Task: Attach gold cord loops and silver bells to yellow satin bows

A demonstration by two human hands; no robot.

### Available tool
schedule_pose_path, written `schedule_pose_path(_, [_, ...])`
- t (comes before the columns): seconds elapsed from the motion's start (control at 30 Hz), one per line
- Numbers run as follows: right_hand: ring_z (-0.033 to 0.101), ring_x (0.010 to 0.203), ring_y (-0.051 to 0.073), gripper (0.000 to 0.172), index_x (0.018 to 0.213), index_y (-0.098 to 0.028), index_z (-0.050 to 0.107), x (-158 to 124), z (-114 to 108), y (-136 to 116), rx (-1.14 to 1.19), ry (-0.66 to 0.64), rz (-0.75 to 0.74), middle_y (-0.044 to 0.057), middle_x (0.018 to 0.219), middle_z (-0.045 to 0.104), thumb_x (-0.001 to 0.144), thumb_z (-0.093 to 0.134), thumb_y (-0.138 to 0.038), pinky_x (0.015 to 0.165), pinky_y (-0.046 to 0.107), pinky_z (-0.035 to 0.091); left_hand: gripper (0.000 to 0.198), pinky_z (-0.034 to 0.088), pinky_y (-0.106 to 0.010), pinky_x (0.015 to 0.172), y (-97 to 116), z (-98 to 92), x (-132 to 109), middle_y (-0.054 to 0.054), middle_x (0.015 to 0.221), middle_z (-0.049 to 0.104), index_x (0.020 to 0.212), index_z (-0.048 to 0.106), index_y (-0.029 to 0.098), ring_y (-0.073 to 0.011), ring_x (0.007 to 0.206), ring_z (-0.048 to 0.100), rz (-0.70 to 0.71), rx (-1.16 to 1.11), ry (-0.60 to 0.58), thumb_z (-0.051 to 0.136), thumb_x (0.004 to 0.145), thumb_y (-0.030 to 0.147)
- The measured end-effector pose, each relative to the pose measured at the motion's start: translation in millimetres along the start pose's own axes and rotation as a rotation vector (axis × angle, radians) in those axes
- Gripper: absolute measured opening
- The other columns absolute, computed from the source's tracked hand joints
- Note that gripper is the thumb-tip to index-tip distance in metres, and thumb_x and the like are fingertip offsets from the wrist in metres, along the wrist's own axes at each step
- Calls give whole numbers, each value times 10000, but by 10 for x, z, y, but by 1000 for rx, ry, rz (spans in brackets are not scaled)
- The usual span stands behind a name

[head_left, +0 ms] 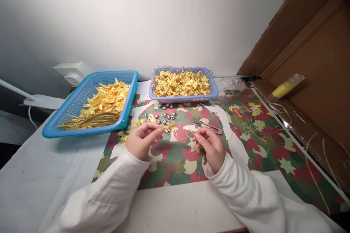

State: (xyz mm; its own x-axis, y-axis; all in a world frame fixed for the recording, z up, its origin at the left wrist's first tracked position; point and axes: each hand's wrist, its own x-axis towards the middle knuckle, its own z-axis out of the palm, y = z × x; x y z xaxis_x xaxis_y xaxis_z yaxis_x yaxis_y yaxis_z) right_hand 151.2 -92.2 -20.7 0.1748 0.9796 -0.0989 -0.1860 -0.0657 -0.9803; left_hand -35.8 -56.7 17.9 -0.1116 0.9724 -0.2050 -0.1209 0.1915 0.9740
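My left hand (142, 141), in the centre of the head view, pinches a small gold-yellow ribbon piece (171, 126) that sticks out past its fingertips. To its right, my right hand (210, 147) is closed in a pinch on a thin gold cord (189, 135), which loops up and left from the fingertips. The two hands are apart. Several silver jingle bells (164, 121) lie just beyond them. Some loose yellow ribbon petals (123, 137) rest beside my left hand. Pink-handled thread snips (214, 129) lie behind my right hand.
A blue basket (65, 103) at left holds yellow petals and a bundle of gold cords. A smaller periwinkle basket (183, 99) at the back is full of yellow ribbon flowers. Cord scraps (253, 127) litter the right side, near a cardboard wall (308, 47) and a yellow tube (287, 86).
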Motion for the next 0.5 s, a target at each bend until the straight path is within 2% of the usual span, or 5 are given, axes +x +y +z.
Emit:
schedule_pose_path(0.13, [472, 535, 98, 176, 687, -182, 570, 14, 13, 28, -42, -23, -20, -3, 623, 592, 733, 603, -348, 501, 220, 391, 248, 422, -229, 465, 665, -87, 533, 45, 560, 620, 660, 608, 184, -84, 488, 524, 500, 204, 204, 753, 606, 378])
schedule_pose_path(0.17, [478, 541, 102, 178, 680, -181, 569, 16, 18, 34, -43, -29, -29, -2, 618, 587, 732, 604, -347, 506, 223, 393, 223, 468, -265, 540, 839, -51, 680, 31, 691, 675, 724, 615, 199, -111, 598, 589, 670, 329, 267, 699, 683, 401])
schedule_pose_path(0.23, [493, 554, 112, 183, 667, -179, 566, 22, 25, 47, -37, -32, -54, 0, 609, 576, 728, 608, -346, 516, 228, 397, 208, 491, -326, 688, 1102, 90, 964, 2, 893, 692, 796, 603, 206, -156, 820, 626, 812, 405, 325, 650, 739, 400])
schedule_pose_path(0.33, [484, 544, 114, 196, 654, -176, 561, 51, 18, 79, -35, -23, -92, -1, 597, 564, 721, 609, -354, 515, 231, 385, 74, 452, -380, 776, 1188, 348, 1337, -34, 950, 681, 737, 619, 213, -199, 885, 593, 872, 593, 268, 651, 726, 279])
schedule_pose_path(0.5, [438, 491, 104, 217, 624, -172, 551, 125, -9, 116, -41, 3, -144, -7, 553, 539, 712, 608, -362, 478, 229, 358, 164, 431, -358, 688, 983, 443, 1669, -25, 527, 573, 480, 589, 221, -229, 692, 565, 742, 906, 79, 718, 560, 160])
